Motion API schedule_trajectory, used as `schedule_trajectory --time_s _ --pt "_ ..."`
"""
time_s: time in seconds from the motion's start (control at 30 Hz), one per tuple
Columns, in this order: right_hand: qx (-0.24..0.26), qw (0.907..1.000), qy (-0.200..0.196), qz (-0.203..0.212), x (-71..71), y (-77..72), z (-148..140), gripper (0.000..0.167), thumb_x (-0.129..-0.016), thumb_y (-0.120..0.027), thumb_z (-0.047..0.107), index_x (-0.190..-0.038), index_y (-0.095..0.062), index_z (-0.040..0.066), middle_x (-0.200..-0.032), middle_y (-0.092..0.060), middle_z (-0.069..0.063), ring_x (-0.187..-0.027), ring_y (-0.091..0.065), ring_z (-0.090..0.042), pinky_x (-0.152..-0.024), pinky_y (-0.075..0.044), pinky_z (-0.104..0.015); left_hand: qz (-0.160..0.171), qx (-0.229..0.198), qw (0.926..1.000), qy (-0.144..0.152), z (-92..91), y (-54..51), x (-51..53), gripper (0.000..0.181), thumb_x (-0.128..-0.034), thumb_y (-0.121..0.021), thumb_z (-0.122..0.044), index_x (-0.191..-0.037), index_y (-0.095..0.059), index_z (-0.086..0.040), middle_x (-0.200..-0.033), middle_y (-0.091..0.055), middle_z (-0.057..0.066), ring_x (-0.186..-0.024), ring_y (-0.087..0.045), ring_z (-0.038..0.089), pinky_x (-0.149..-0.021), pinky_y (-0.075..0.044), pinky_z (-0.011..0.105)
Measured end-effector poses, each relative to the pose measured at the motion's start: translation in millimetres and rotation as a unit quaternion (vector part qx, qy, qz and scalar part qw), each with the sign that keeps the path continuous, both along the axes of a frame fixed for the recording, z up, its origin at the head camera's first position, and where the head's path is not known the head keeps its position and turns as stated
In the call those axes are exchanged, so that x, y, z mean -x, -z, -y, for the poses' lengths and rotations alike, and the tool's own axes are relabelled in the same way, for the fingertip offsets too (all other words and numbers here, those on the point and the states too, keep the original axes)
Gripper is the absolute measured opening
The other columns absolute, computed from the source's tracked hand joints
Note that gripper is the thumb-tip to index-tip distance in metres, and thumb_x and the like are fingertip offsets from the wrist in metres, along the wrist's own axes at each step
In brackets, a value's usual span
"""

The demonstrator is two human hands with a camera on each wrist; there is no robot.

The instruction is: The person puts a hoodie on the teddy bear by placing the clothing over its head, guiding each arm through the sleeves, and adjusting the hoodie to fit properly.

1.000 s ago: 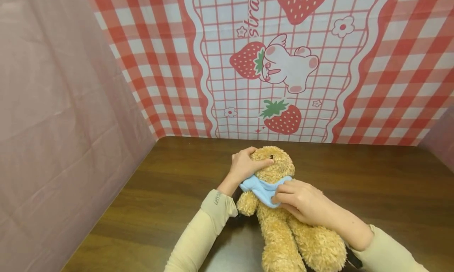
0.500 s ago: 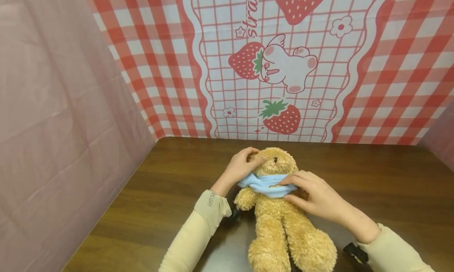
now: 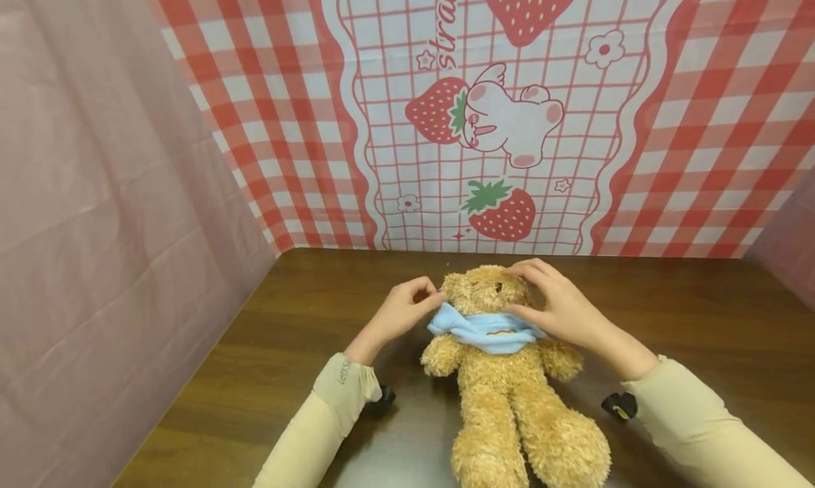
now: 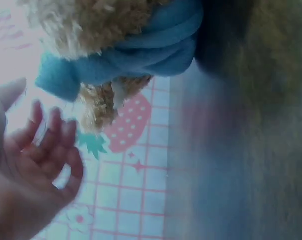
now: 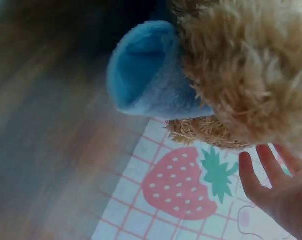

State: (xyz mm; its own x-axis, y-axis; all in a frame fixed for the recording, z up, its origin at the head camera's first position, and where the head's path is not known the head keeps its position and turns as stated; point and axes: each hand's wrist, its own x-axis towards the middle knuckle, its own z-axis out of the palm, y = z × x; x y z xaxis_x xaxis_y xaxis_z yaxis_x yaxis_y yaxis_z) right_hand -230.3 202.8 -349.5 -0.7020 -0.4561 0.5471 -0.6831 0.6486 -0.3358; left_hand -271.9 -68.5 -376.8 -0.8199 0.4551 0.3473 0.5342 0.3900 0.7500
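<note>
A golden-brown teddy bear (image 3: 499,382) lies on its back on the brown table, head toward the back. A light blue knitted-looking doll shirt (image 3: 490,332) is bunched round its neck and upper chest; both its arms lie below the cloth. My left hand (image 3: 404,310) hovers by the left of the head, fingers loosely bent, apart from the bear in the left wrist view. My right hand (image 3: 567,308) lies at the head's right side, fingers spread, thumb near the shirt's top edge. In the right wrist view, an empty sleeve opening (image 5: 141,70) of the shirt faces outward.
A wooden table (image 3: 305,311) stands under the bear. Behind it hangs a red-and-white checked cloth (image 3: 719,120) with strawberry prints, and a pinkish cloth (image 3: 114,191) hangs at the left. Black wrist-camera parts (image 3: 620,405) show below the sleeves.
My left hand has let go of the bear's head and drawn left. The right hand has left the shirt and moved up to the head. The shirt's front now lies flatter and higher.
</note>
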Motion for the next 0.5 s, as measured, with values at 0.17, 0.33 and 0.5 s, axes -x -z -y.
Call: schedule_trajectory --time_s 0.17,0.33,0.5 --pt "-0.005 0.9952 -0.022 0.095 14.3 -4.4 4 0.066 -0.078 -0.07 0.035 -0.134 -0.042 0.016 -0.131 -0.045 -0.003 -0.075 -0.048 -0.006 -0.064 -0.044 -0.025 -0.111 0.018 0.9878 0.108 -5.8 -11.7 -17.7 0.013 -0.0819 -0.068 -0.023 -0.076 -0.06 -0.014 -0.074 -0.054 -0.004 -0.068 -0.049 0.009 -0.064 -0.044 0.026" --pt "-0.011 0.9872 -0.037 0.155 21.3 -5.7 4 0.07 -0.079 -0.069 0.039 -0.138 -0.036 0.022 -0.137 -0.04 -0.004 -0.091 -0.049 -0.012 -0.067 -0.044 -0.028 -0.206 0.164 0.9559 0.129 -12.5 -19.4 -32.3 0.016 -0.0829 -0.065 -0.036 -0.088 -0.066 -0.021 -0.077 -0.054 -0.01 -0.07 -0.049 0.006 -0.066 -0.039 0.017" --pt "-0.009 0.9791 -0.029 0.201 24.7 1.5 6 0.072 -0.08 -0.066 0.043 -0.14 -0.034 0.021 -0.14 -0.038 -0.006 -0.116 -0.046 -0.024 -0.083 -0.044 -0.041 -0.213 0.212 0.9461 0.121 -12.1 -16.5 -34.2 0.028 -0.0797 -0.065 -0.042 -0.101 -0.066 -0.024 -0.095 -0.056 -0.009 -0.084 -0.051 0.004 -0.074 -0.041 0.018"
